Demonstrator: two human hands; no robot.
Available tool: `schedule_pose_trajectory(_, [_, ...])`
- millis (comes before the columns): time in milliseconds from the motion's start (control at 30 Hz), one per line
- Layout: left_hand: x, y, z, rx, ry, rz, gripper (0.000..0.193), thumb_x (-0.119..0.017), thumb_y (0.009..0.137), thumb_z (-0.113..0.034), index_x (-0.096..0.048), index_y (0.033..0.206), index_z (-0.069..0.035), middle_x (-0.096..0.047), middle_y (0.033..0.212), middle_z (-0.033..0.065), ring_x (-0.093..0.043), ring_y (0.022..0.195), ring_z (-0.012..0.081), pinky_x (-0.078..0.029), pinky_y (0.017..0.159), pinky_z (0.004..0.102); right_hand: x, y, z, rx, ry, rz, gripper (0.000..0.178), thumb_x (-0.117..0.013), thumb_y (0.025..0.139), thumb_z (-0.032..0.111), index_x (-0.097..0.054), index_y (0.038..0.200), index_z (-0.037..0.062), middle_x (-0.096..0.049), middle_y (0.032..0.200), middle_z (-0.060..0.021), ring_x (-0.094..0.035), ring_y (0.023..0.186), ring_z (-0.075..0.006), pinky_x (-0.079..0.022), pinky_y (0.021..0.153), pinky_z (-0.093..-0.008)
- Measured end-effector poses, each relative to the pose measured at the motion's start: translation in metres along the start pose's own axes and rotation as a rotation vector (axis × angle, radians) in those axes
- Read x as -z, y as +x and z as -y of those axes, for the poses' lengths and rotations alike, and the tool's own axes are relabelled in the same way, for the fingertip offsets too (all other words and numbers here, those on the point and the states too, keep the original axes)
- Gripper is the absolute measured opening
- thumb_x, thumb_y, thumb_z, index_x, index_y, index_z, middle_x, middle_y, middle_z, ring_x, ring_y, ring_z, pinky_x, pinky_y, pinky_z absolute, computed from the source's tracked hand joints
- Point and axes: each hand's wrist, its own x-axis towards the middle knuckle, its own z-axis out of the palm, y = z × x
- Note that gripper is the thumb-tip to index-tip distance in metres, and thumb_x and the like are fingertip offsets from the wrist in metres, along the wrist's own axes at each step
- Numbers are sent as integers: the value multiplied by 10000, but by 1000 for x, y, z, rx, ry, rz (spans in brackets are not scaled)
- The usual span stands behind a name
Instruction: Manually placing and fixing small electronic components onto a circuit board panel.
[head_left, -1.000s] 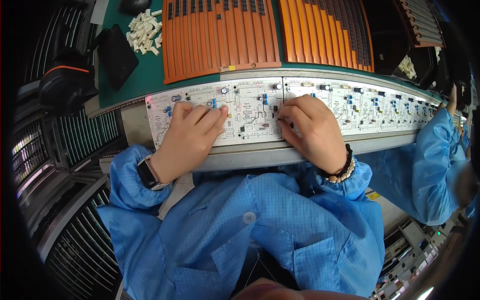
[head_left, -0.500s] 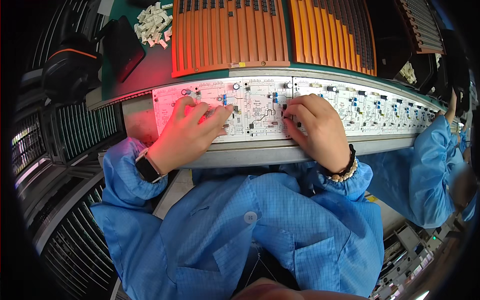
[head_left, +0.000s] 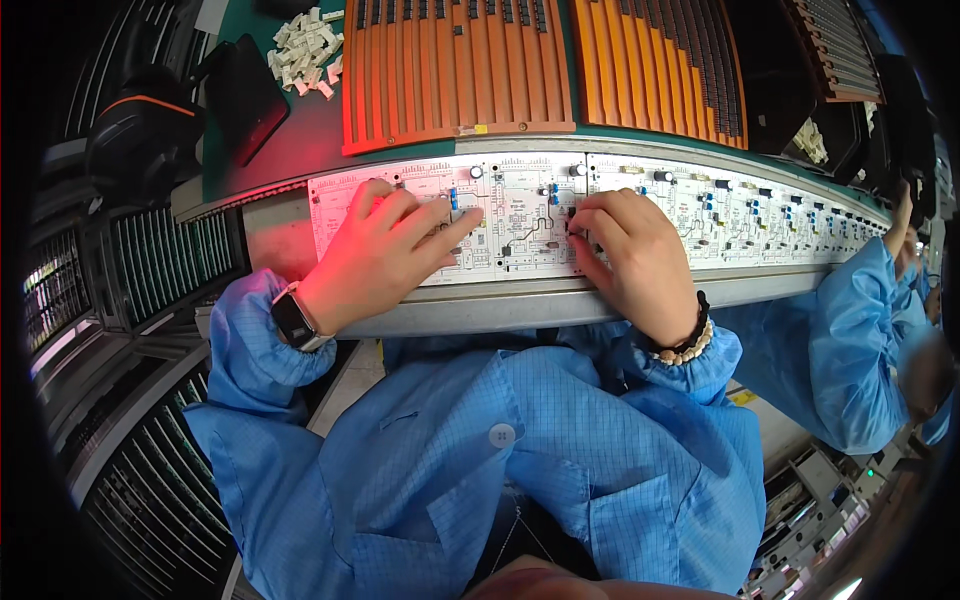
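White printed circuit boards (head_left: 518, 232), dotted with blue, black and silvery components, lie end to end along a grey metal rail (head_left: 480, 312) in front of the person, running off to the right. Over the left end of this row is the person's left hand (head_left: 385, 250), palm down with its fingers spread wide, reddish light falling across it and the boards beneath. Near a dark seam between two boards, the right hand (head_left: 640, 260) has its thumb and index finger drawn narrow at a small dark part (head_left: 572, 233); it is too tiny to tell whether they hold it or only touch it. Beyond the rail, on a green counter (head_left: 218, 183), two ribbed orange-brown trays (head_left: 458, 95) carry rows of black pieces, and a loose heap of white plastic connectors (head_left: 304, 50) lies just left of them.
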Motion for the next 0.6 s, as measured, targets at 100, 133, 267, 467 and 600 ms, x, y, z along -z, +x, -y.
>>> schedule_pose_trajectory(100, [4,2,-2,0,50,14,510,-700,849,-239,-594,1323,-86,-568,1098,23,-528,930,188,-400,910,411,1,0,-2,18,12,-2,213,-744,710,-6,-625,886,12,-640,959,-122,-627,871,-314,-526,753,-389])
schedule_pose_trajectory(133, [5,1,-3,-5,49,14,510,-700,849,-239,-594,1323,-86,-568,1098,23,-528,930,188,-400,910,411,2,-1,-3,13,10,-4,213,-744,710,-6,-625,886,12,-640,959,-122,-627,871,-314,-526,753,-389])
schedule_pose_trajectory(267, [4,3,-4,-2,71,29,487,-697,858,-223,-598,1313,-81,-565,1098,24,-532,922,190,-394,901,406,1,-2,-6,34,31,-11,213,-748,716,11,-629,893,16,-638,963,-115,-618,859,-307,-522,751,-387])
schedule_pose_trajectory(467, [21,30,9,1,-65,-157,360,-698,866,-168,-652,1208,-64,-592,977,63,-559,861,222,-427,829,387,2,-6,-10,33,29,-17,175,-731,750,53,-640,898,32,-633,964,-86,-610,886,-275,-502,765,-374])
schedule_pose_trajectory(600, [25,76,46,145,-54,-432,256,-672,892,-113,-675,1130,-19,-624,913,113,-598,846,290,-478,767,398,9,-8,-11,13,44,24,218,-749,726,28,-645,917,27,-637,978,-99,-617,887,-292,-511,780,-382])
